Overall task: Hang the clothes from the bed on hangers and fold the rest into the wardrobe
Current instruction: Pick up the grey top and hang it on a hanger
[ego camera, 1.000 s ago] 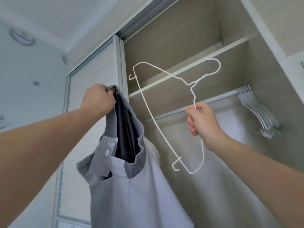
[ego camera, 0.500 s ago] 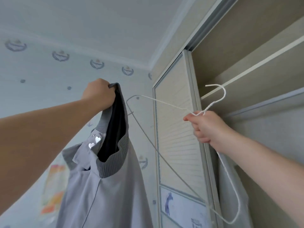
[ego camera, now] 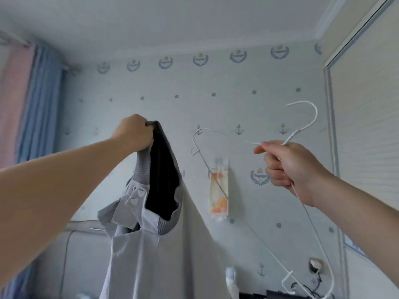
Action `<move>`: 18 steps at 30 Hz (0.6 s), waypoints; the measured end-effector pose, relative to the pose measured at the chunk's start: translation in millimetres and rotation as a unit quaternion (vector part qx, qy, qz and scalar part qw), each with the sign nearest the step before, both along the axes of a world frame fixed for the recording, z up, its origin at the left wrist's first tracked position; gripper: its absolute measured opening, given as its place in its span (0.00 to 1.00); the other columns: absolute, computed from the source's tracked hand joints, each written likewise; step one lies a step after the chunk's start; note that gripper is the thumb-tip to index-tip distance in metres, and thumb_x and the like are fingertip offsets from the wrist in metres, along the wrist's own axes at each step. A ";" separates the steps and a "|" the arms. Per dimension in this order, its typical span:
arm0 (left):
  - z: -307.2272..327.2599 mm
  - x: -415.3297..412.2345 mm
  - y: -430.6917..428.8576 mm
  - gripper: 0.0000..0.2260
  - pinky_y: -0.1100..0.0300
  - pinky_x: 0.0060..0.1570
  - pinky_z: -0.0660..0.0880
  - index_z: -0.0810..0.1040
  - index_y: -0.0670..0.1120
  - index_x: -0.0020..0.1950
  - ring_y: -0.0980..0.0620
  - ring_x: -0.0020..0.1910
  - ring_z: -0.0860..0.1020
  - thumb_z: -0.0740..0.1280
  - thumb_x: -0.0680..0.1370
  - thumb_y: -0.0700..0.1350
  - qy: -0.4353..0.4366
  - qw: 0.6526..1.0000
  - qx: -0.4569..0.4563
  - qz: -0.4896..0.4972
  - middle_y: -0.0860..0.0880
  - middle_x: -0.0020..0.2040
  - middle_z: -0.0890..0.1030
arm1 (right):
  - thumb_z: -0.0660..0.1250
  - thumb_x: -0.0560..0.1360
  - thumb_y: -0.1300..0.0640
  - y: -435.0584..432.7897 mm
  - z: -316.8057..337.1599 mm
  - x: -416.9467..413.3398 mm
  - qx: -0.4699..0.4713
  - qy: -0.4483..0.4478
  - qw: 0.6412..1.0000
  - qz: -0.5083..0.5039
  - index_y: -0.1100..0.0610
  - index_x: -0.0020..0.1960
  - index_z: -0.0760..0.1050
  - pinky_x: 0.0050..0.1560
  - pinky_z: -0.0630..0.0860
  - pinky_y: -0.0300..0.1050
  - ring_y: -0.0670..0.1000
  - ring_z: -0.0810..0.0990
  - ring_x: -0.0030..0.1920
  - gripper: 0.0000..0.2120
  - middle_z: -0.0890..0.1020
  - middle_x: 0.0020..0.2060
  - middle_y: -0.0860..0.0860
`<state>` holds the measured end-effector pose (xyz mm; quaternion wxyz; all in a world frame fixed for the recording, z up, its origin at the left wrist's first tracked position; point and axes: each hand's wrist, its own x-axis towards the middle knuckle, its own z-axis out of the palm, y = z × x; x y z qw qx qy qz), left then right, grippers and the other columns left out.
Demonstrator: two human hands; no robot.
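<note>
Fingers of left hand [ego camera: 133, 134] curled tight round the ribbed collar of the grey garment [ego camera: 151, 255]; collar bunched in the fist, body hanging straight down below it. Right hand [ego camera: 289, 167] fingers closed round the neck of the white wire hanger [ego camera: 298, 133]: hook sticks up above the knuckles, frame slants down past the wrist. Hanger beside garment, not touching. Wardrobe door [ego camera: 367, 126] at right edge, blue curtain [ego camera: 41, 100] far left

I face a pale wall [ego camera: 216, 113] of blue anchors and crests. Blue and pink curtains [ego camera: 41, 100] hang upper left; a slatted door [ego camera: 367, 126] stands at right.
</note>
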<state>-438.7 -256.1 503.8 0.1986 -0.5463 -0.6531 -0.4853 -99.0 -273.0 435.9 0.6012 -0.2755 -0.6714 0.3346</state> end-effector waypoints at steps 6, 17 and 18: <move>-27.8 -113.2 -50.2 0.17 0.58 0.30 0.66 0.74 0.41 0.36 0.45 0.33 0.74 0.59 0.82 0.47 0.047 0.994 -0.066 0.076 0.42 0.35 0.77 | 0.60 0.83 0.59 -9.6 -44.9 -125.5 0.036 0.022 0.997 0.058 0.60 0.46 0.77 0.22 0.54 0.34 0.46 0.56 0.21 0.10 0.61 0.23 0.47; -146.4 -289.0 -128.8 0.14 0.59 0.32 0.73 0.81 0.44 0.39 0.44 0.36 0.79 0.62 0.81 0.47 -0.022 0.986 -0.138 0.086 0.45 0.36 0.81 | 0.61 0.82 0.59 -49.5 -183.5 -311.5 -0.021 0.018 0.976 0.214 0.53 0.39 0.80 0.23 0.55 0.32 0.46 0.56 0.21 0.16 0.62 0.22 0.47; -165.9 -297.2 -135.5 0.13 0.60 0.32 0.71 0.81 0.47 0.38 0.45 0.37 0.78 0.64 0.81 0.47 -0.036 0.986 -0.141 0.078 0.46 0.36 0.80 | 0.61 0.82 0.59 -53.4 -201.1 -321.7 -0.030 0.016 0.975 0.219 0.52 0.39 0.80 0.24 0.55 0.33 0.46 0.56 0.21 0.15 0.61 0.22 0.46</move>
